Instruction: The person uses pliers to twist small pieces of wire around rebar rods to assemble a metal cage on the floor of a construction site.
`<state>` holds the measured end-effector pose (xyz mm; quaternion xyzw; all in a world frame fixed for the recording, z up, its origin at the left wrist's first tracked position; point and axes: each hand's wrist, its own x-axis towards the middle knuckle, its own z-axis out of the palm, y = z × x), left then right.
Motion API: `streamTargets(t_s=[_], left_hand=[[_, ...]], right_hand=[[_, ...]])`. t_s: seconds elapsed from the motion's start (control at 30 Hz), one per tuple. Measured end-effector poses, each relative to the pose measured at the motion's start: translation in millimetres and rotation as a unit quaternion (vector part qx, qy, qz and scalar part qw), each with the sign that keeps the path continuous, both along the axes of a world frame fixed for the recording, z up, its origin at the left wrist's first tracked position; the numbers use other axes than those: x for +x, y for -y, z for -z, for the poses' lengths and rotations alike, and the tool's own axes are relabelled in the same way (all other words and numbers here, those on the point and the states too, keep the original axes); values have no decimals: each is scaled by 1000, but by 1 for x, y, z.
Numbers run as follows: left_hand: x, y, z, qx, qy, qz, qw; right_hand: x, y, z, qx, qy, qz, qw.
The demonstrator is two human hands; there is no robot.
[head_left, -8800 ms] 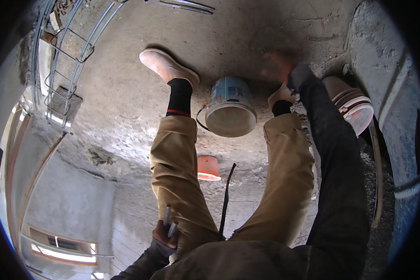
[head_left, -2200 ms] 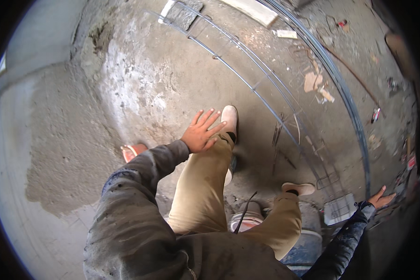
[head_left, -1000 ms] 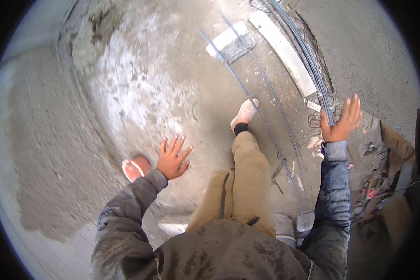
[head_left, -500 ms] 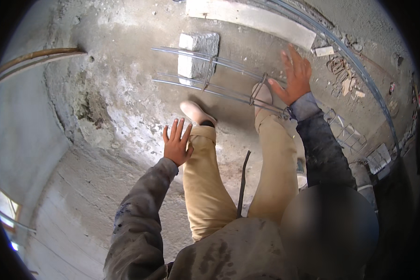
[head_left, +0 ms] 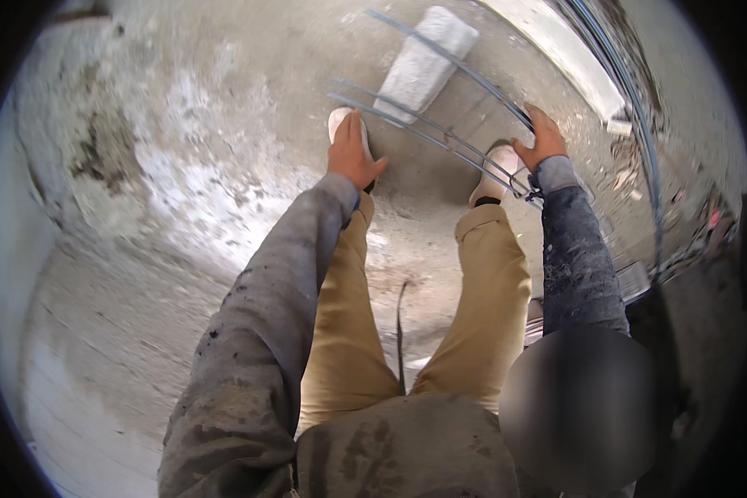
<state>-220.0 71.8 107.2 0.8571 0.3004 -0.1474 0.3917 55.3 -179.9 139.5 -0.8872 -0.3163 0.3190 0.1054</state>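
A rebar cage (head_left: 473, 75) of long grey steel rods tied with wire stirrups stretches across the ground ahead of my feet. My right hand (head_left: 546, 139) is closed round its far rods near the right end, thumb toward me. Over my left shoe reaches my left hand (head_left: 354, 155), holding nothing, its fingers stretched forward and the thumb apart. The near rods' free ends lie just beyond its fingertips. Under the rods rests a pale rectangular concrete block (head_left: 423, 70), set at a slant. The cage's right end is partly hidden by my right sleeve.
Long metal bars (head_left: 631, 79) curve along the right side beside a pale board (head_left: 568, 50). Scraps and rubble (head_left: 627, 170) lie at the right. Rough, stained concrete floor (head_left: 183, 166) spreads to the left. A thin dark strap (head_left: 400, 332) hangs between my legs.
My right hand has come down onto the rods and closed. The cage's far and near rods now appear farther apart. My left hand has reached forward, and my view has shifted.
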Motion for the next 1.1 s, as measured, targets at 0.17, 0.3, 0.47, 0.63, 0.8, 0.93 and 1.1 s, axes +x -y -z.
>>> streamTargets(t_s=[0.17, 0.3, 0.47, 0.63, 0.8, 0.93, 1.1], left_hand=[[24, 19, 36, -54, 64, -134, 987], [49, 27, 50, -132, 64, -228, 963], [60, 29, 69, -160, 114, -265, 944], [61, 33, 56, -159, 114, -286, 938], [56, 21, 45, 2, 179, -170, 969], [51, 29, 46, -21, 157, -229, 961], [48, 35, 48, -35, 118, -249, 961]], right_hand=[[36, -15, 31, -94, -110, 2, 989], [55, -13, 43, -104, -115, -86, 984], [52, -16, 47, -131, -136, -74, 979], [43, -21, 38, -145, -98, -71, 982], [38, -27, 29, -172, -71, -80, 979], [24, -37, 27, -180, -56, -102, 977], [18, -46, 20, -195, -48, -84, 976]])
